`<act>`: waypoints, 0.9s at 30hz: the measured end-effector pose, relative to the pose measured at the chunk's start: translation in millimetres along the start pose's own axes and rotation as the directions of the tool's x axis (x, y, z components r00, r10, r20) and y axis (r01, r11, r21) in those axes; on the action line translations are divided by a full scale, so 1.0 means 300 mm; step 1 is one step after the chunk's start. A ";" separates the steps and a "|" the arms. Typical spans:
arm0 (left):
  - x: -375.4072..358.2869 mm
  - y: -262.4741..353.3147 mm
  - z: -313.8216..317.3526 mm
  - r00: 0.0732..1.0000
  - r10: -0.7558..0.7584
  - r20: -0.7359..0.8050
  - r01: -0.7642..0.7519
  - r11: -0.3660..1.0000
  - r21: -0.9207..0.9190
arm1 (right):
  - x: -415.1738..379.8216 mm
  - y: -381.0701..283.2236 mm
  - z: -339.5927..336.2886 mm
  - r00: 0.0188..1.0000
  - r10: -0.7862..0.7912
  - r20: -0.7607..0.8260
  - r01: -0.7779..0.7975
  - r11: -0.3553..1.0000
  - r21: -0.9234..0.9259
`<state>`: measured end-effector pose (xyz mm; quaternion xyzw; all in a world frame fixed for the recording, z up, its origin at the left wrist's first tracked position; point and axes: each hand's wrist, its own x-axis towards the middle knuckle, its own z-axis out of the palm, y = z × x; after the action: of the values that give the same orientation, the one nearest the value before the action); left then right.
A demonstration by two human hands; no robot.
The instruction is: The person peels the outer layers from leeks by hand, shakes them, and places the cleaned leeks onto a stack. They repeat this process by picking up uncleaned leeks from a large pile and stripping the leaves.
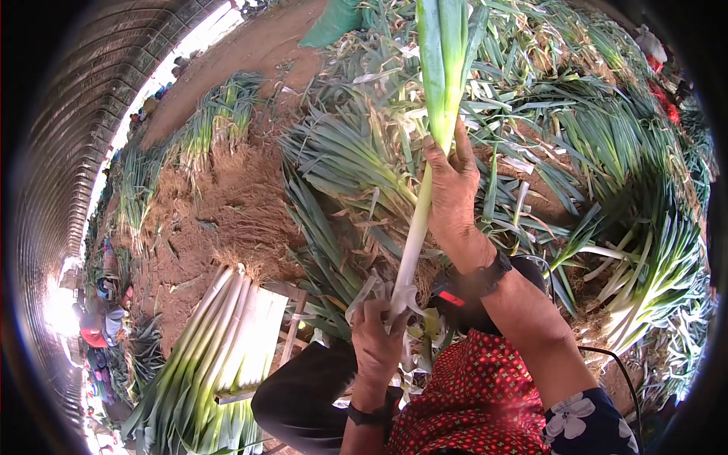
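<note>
A long leek (413, 243) runs upright through the middle, with green leaves at the top and a white shaft below. My right hand (453, 186) is closed around it where the green turns pale. Lower down, my left hand (375, 345) is closed at the white end, its fingers pinching thin, whitish outer skin (406, 299) that hangs loose there. The root tip is hidden behind the fingers and peel. To the left, trimmed leeks (220, 318) lie side by side on a small wooden stand (294, 322), their roots pointing away from me.
Untrimmed leeks (353, 155) and cut leaves are heaped in front. More leeks (644, 280) lie at the right. Bare reddish soil (235, 197) with matted roots spreads at the left, beside further bunches (224, 114). A person (102, 326) is at the far left edge, near a curved ribbed wall.
</note>
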<state>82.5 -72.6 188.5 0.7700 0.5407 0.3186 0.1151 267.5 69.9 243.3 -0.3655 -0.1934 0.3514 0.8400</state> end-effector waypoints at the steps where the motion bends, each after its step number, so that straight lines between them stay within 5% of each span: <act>1: 0.007 -0.006 -0.004 0.980 -0.135 0.145 0.164 0.963 -0.213 | -0.004 -0.002 -0.003 1.000 0.006 0.016 -0.006 1.000 -0.021; 2: 0.014 -0.010 -0.009 0.922 -0.227 0.313 0.342 0.856 -0.389 | -0.007 -0.005 -0.007 0.999 0.011 0.031 -0.010 0.999 -0.043; 5: 0.028 -0.015 -0.020 0.882 -0.175 0.438 0.372 0.829 -0.418 | -0.006 0.011 -0.010 0.998 -0.017 0.053 0.017 1.000 -0.017; 11: -0.027 0.011 0.011 0.990 0.025 0.140 0.003 0.980 -0.197 | -0.017 0.025 -0.021 0.998 0.001 0.061 0.000 1.000 -0.014; 17: -0.008 0.020 -0.028 0.907 -0.206 0.367 0.349 0.856 -0.382 | -0.028 0.020 -0.017 0.998 0.020 0.060 -0.019 1.000 -0.008; 27: -0.061 -0.015 -0.002 0.946 -0.122 0.299 0.243 0.880 -0.408 | -0.040 0.050 -0.028 0.996 0.061 0.070 -0.059 0.998 -0.034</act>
<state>74.8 -87.5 179.8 0.7046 0.5053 0.3143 0.3866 257.5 64.6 225.8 -0.3717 -0.2178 0.3861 0.8157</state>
